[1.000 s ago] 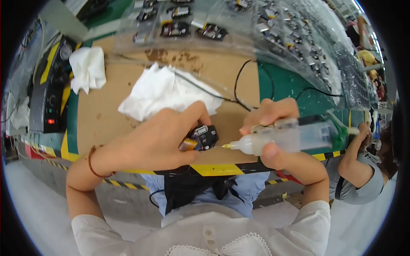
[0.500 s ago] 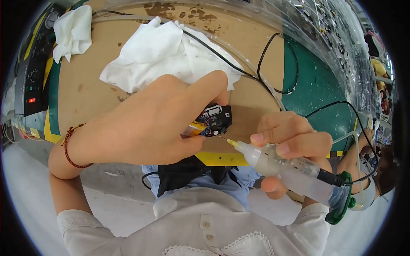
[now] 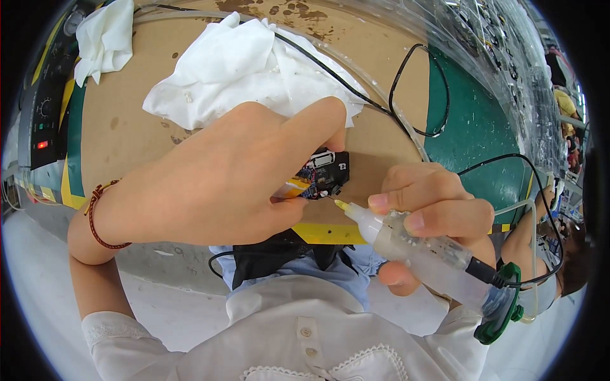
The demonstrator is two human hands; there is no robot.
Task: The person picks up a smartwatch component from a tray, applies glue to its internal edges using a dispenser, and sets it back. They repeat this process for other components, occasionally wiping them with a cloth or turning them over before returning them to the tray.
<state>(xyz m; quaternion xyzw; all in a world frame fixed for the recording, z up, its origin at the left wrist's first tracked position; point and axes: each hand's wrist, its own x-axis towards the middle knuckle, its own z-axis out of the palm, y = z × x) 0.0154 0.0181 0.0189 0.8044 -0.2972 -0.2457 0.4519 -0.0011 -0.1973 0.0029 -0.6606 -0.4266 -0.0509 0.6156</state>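
Observation:
My left hand (image 3: 254, 171) is closed round a small black circuit board (image 3: 331, 173), pinched between thumb and fingers. The board carries a pale connector and a yellow-orange strip, and part of it is hidden by the hand. In my right hand (image 3: 432, 209) lies a clear dispensing syringe (image 3: 422, 254) with whitish contents and a green cap (image 3: 500, 305) at its rear. Its yellow needle hub (image 3: 342, 205) points up and left, with the fine tip at the board's lower edge; whether it touches I cannot tell.
White cloths (image 3: 235, 73) lie crumpled on the brown work surface (image 3: 114, 152). A black control box (image 3: 46, 108) with a red display stands at the left. Black cable (image 3: 397, 82) loops at the right, near stacked clear trays (image 3: 489, 63). Another person (image 3: 540, 254) sits at the far right.
The syringe's rear end has dropped slightly and swung a little to the left. The board has shifted slightly to the right and up, still in my left hand.

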